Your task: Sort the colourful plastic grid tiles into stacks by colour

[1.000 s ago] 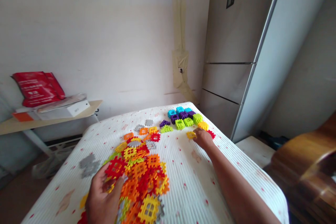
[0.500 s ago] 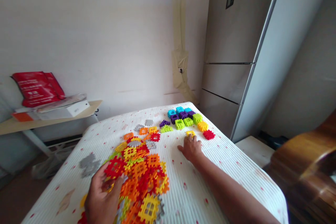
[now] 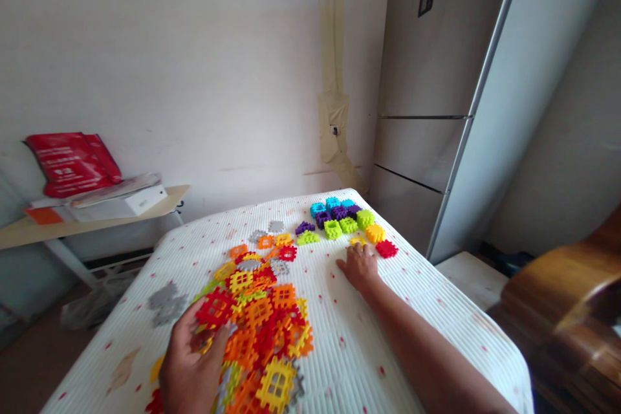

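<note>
On the white ribbed mattress, the left hand is held curled into a heap of orange, red and yellow waffle blocks; yellow is seen at its fingers, but whether a piece is gripped cannot be told. The right hand is laid open and palm-down, with a yellow block just beyond its fingertips and a red block nearby. Cyan, purple and green blocks are set in groups toward the mattress's far end. Gray blocks are placed left of the heap. Past the far corner, a stainless refrigerator is seen.
</note>
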Demonstrator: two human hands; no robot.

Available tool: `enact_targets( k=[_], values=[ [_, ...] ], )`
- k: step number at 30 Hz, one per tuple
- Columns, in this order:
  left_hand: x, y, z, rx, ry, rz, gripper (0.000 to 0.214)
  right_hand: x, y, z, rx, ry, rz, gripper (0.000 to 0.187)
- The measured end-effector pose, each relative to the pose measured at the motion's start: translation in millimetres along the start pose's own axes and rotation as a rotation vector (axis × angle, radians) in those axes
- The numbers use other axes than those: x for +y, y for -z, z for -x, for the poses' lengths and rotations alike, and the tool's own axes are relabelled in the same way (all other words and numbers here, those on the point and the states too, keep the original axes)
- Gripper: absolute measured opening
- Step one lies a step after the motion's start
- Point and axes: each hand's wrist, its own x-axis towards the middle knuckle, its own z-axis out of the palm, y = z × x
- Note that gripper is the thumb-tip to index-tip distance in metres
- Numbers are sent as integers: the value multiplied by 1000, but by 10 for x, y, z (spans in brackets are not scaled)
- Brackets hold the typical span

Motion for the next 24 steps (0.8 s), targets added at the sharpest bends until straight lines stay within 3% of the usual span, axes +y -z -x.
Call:
enact_targets(
  k=[7, 14, 19, 24],
  values=[
    [34, 7, 40, -42, -70, -146, 60, 16, 10, -27, -29, 32, -22, 43],
    [108, 13, 49, -105, -178, -286, 54, 12, 21, 11, 24, 75, 30, 38],
    [56, 3, 3, -168, -220, -416, 57, -102, 86, 64, 107, 284, 48, 26],
    [-14, 3, -2, -232, -207, -517, 64, -244, 59, 104, 102, 433, 2, 21]
  ],
)
